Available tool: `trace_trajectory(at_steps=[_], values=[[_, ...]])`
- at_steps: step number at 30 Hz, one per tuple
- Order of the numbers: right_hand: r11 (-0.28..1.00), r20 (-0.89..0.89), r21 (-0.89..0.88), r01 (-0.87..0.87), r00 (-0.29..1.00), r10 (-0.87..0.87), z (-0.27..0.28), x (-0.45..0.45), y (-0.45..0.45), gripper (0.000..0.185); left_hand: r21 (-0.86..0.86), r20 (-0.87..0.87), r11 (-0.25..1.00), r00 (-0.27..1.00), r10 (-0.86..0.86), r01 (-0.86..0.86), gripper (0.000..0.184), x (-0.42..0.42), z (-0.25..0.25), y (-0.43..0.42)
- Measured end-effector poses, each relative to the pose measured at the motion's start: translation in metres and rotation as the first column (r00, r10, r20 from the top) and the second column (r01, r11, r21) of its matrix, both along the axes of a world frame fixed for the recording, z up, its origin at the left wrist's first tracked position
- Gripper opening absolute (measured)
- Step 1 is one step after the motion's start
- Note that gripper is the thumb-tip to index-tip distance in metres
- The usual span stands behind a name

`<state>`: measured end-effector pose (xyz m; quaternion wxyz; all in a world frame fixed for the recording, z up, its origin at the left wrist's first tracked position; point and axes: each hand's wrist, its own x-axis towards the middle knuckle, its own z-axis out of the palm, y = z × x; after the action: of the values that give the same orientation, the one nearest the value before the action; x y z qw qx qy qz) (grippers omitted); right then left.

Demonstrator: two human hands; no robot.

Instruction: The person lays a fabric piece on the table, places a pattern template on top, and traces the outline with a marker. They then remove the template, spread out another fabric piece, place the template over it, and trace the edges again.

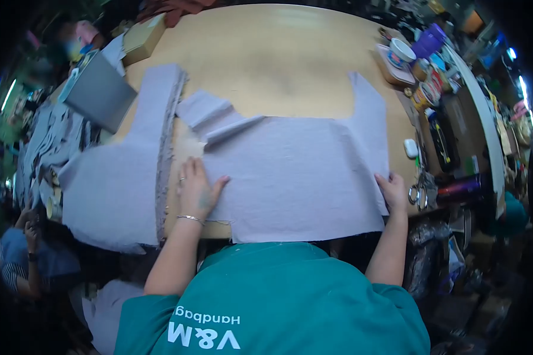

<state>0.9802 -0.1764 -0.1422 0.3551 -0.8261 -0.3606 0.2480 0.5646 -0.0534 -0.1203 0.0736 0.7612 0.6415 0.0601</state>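
Note:
A greyish-lilac cut fabric piece (302, 177) lies spread on the table in front of me, with a folded flap at its upper left and a narrow strip reaching up at its right. My left hand (196, 192) rests flat at the left edge of this piece, fingers stretched out and thumb apart on the cloth. At the right edge, my right hand (392, 192) has its thumb on the fabric and its fingers curled by the border. Left of my left hand sits a thick stack of matching cut pieces (115, 183) with frayed edges.
On the left, a grey box-like object (103, 92) and a cardboard box (145, 38) border the wooden table (272, 59). Scissors (418, 196), a white mouse-like object (410, 148), a white tub (400, 53) and a purple bottle (428, 40) line the right side. Another person's arm (32, 254) shows lower left.

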Motion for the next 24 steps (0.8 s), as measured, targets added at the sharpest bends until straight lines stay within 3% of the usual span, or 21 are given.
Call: trace_trajectory(at_steps=[1, 3, 4, 7, 9, 10, 12, 13, 15, 16, 17, 19, 21, 22, 24], values=[[0.997, 0.143, -0.077, -0.005, 0.990, 0.016, 0.001, 0.000, -0.001, 0.031, -0.009, 0.051, 1.000, 0.999, -0.006, 0.006, 0.068, 0.003, 0.001, -0.002], [0.996, 0.217, 0.079, -0.035, 0.976, 0.017, -0.007, -0.002, -0.011, 0.029, -0.004, 0.327, 1.000, 0.945, 0.006, -0.005, 0.061, -0.001, -0.006, -0.001], [0.997, 0.204, 0.064, -0.041, 0.979, 0.027, -0.011, -0.004, -0.019, 0.030, 0.002, 0.460, 1.000, 0.888, 0.008, -0.010, 0.058, -0.004, -0.008, 0.000], [1.000, 0.179, -0.014, -0.026, 0.984, 0.028, -0.013, -0.008, -0.033, 0.031, -0.287, 0.188, 0.953, 0.970, 0.152, -0.093, 0.041, -0.005, 0.018, 0.000], [0.991, 0.166, -0.130, 0.014, 0.986, 0.008, -0.009, -0.017, -0.040, 0.031, -0.302, 0.212, 0.953, 0.977, 0.028, 0.038, 0.033, -0.013, 0.009, 0.003], [0.996, 0.257, -0.078, 0.035, 0.966, -0.014, -0.008, -0.023, -0.041, 0.028, -0.311, 0.225, 0.944, 0.974, -0.037, 0.107, 0.030, -0.016, 0.004, 0.004], [0.997, 0.431, 0.046, 0.067, 0.899, -0.080, -0.006, -0.035, -0.037, 0.023, -0.162, 0.324, 0.976, 0.942, -0.089, 0.148, 0.028, -0.017, 0.000, 0.008], [0.984, 0.243, 0.173, 0.052, 0.965, -0.094, 0.001, -0.034, -0.036, 0.020, -0.080, 0.373, 0.984, 0.920, -0.120, 0.161, 0.027, -0.016, 0.000, 0.013], [0.910, -0.144, 0.406, 0.080, 0.989, -0.022, 0.022, -0.030, -0.035, 0.014, -0.332, 0.618, 0.941, 0.768, 0.168, 0.061, 0.022, -0.017, 0.028, 0.026], [0.918, -0.180, 0.394, 0.033, 0.983, 0.042, 0.031, -0.018, -0.042, 0.010, -0.461, 0.687, 0.886, 0.650, 0.326, 0.042, 0.021, -0.018, 0.047, 0.029], [0.834, -0.338, 0.539, 0.118, 0.937, 0.086, 0.049, -0.020, -0.043, 0.010, -0.453, 0.833, 0.879, 0.423, 0.357, 0.151, 0.018, -0.017, 0.067, 0.026], [0.784, -0.377, 0.594, 0.181, 0.923, 0.073, 0.107, -0.028, -0.050, 0.012, -0.337, 0.912, 0.881, -0.116, 0.393, 0.333, 0.015, -0.013, 0.101, 0.021], [0.721, -0.497, 0.646, 0.252, 0.855, 0.147, 0.160, -0.055, -0.027, 0.015, -0.249, 0.961, 0.910, -0.028, 0.273, 0.332, 0.016, -0.015, 0.115, 0.039], [0.754, -0.491, 0.616, 0.229, 0.860, 0.140, 0.164, -0.049, -0.009, 0.016, -0.202, 0.978, 0.922, 0.015, 0.209, 0.329, 0.018, -0.017, 0.123, 0.052], [0.815, -0.463, 0.570, 0.101, 0.859, 0.218, 0.146, 0.005, 0.049, 0.017, -0.324, 0.945, 0.921, 0.125, 0.302, 0.216, 0.019, 0.000, 0.118, 0.104]])
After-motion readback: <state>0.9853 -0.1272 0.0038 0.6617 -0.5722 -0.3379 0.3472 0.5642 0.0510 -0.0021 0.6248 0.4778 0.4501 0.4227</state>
